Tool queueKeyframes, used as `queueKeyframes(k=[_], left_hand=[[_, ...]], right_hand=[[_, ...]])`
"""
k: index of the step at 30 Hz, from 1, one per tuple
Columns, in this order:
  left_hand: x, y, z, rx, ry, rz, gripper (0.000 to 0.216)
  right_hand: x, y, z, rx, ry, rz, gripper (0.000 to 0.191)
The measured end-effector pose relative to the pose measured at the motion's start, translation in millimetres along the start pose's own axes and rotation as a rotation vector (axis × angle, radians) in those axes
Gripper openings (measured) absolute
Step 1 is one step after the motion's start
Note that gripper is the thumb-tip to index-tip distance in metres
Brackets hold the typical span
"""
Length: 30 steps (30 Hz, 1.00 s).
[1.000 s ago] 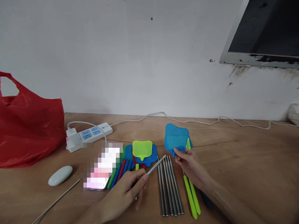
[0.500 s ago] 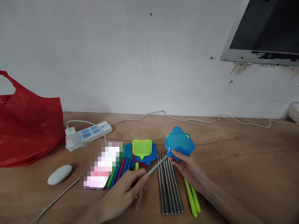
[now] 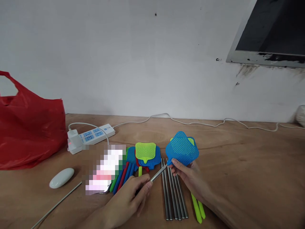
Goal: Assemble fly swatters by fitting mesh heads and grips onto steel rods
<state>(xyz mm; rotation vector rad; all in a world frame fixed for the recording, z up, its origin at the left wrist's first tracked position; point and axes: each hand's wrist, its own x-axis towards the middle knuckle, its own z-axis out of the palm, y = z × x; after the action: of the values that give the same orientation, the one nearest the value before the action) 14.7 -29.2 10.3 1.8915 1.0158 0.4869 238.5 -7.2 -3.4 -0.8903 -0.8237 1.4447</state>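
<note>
My left hand [image 3: 133, 197] pinches a long steel rod [image 3: 159, 172] near its upper end; the rod runs down-left across the wooden table [image 3: 250, 165]. My right hand [image 3: 188, 176] grips a blue mesh swatter head [image 3: 182, 149] by its neck. The rod's tip meets the neck of that head. Under the right hand lie several steel rods [image 3: 173, 194] side by side. Two green handles [image 3: 197, 210] lie just right of them.
A pile of green, blue and red swatter heads [image 3: 145, 154] and coloured handles [image 3: 122, 178] sits in the middle. A blurred phone [image 3: 105, 173], a white oval object [image 3: 62, 178], a power strip [image 3: 89, 137] with cable and a red plastic bag [image 3: 28, 130] are on the left.
My right hand tilted the blue swatter head down and left until its neck met the rod tip. My left hand stayed nearly still with the rod.
</note>
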Motion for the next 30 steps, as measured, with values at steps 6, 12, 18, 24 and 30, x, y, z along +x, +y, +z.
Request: queueKeyframes(k=[6, 12, 18, 24, 30], left_hand=[[0, 3, 2, -0.015, 0.019, 0.024, 0.043], [3, 1, 5, -0.134, 0.011, 0.022, 0.042], [0, 1, 5, -0.102, -0.002, 0.039, 0.041], [0, 3, 5, -0.090, -0.025, 0.008, 0.041], [-4, -1, 9, -0.046, -0.041, 0.011, 0.041]], right_hand=[[-3, -5, 2, -0.012, -0.010, -0.004, 0.029], [-5, -1, 4, -0.090, -0.125, 0.000, 0.028], [-10, 11, 9, -0.101, -0.107, -0.027, 0.026], [-10, 12, 5, -0.137, -0.099, -0.048, 0.025], [-15, 12, 10, -0.251, -0.081, -0.137, 0.032]])
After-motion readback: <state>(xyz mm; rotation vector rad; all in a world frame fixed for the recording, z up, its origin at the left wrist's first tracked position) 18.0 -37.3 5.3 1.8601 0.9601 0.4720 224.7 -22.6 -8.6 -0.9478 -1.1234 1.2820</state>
